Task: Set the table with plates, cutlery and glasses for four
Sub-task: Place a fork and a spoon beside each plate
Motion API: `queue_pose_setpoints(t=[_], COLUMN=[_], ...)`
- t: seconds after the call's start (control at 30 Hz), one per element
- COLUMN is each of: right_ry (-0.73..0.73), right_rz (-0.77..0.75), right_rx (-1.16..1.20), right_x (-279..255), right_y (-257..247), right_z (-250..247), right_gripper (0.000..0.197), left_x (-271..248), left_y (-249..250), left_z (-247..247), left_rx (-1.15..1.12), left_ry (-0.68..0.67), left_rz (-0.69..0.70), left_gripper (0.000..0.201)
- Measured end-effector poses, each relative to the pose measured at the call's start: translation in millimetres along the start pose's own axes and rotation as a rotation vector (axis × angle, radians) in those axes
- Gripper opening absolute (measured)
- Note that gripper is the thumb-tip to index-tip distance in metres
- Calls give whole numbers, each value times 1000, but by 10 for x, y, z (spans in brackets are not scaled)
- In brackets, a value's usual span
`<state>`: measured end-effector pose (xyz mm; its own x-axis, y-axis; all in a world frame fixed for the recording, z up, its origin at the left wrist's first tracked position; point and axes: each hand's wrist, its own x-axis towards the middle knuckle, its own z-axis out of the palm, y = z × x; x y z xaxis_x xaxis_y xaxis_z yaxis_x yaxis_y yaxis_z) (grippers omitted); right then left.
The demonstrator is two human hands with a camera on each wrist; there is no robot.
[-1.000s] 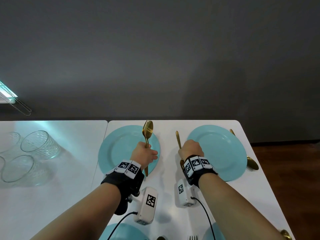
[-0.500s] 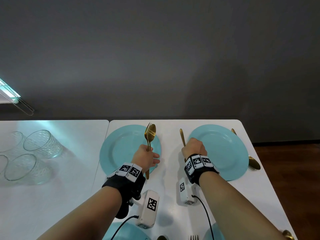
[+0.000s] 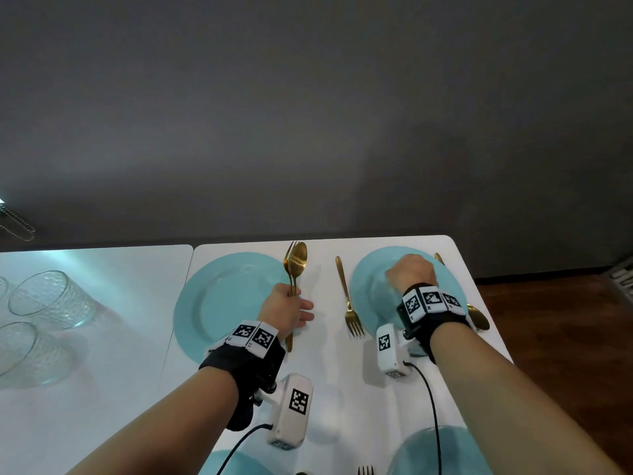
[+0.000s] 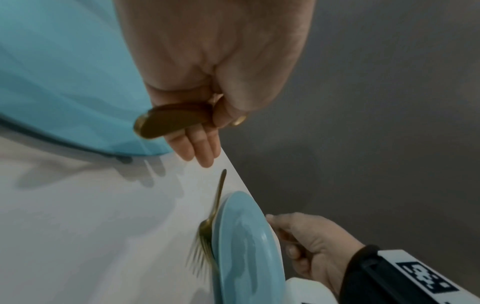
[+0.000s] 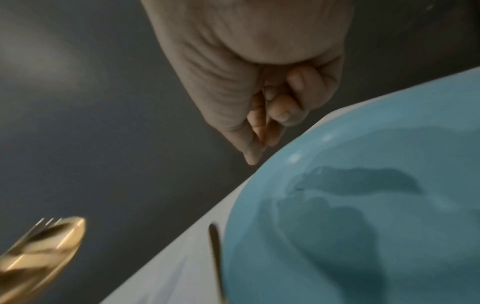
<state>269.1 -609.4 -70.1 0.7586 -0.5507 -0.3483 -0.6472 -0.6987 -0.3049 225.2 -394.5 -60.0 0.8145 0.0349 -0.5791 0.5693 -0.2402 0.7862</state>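
Note:
My left hand [image 3: 287,310] pinches a gold spoon [image 3: 297,260] and a gold fork [image 3: 289,250] together, heads pointing away, over the right rim of the far left blue plate [image 3: 222,303]. Its other fingers are stretched out. The two handle ends [image 4: 168,121] stick out under the thumb. My right hand [image 3: 411,272] hovers over the far right blue plate [image 3: 370,296], fingers curled [image 5: 280,102] with nothing in them. A second gold fork [image 3: 348,303] lies on the white table just left of that plate. Another gold spoon [image 3: 479,318] lies right of the plate.
Several clear glasses [image 3: 51,299] stand on the adjoining table at the left. Two more blue plates [image 3: 438,454] and a fork [image 3: 365,470] show at the near edge. The table's far edge and rounded right corner [image 3: 452,241] lie close behind the plates; wood floor is at the right.
My right hand let go of the fork, which now lies left of the right plate, and moved right over that plate. The left hand carried spoon and fork slightly farther away.

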Motion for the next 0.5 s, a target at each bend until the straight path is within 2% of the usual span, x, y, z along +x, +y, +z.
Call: queue_pose_setpoints(t=[0.13,0.27,0.5], right_ry=[69,-1,-154], right_rz=[160,283,229], right_rx=[-41,-135,-186], right_x=[364,621,831], right_y=[507,1020,1153], right_z=[-355,-462,-348], right_gripper=[30,28,31], left_x=[-15,24,102], left_y=[89,114,111], left_z=[198,344,471], left_rx=[-43,-16,64], left_ry=[-40,-67,-69], left_rz=[-4,-5,-3], left_gripper=[13,13,13])
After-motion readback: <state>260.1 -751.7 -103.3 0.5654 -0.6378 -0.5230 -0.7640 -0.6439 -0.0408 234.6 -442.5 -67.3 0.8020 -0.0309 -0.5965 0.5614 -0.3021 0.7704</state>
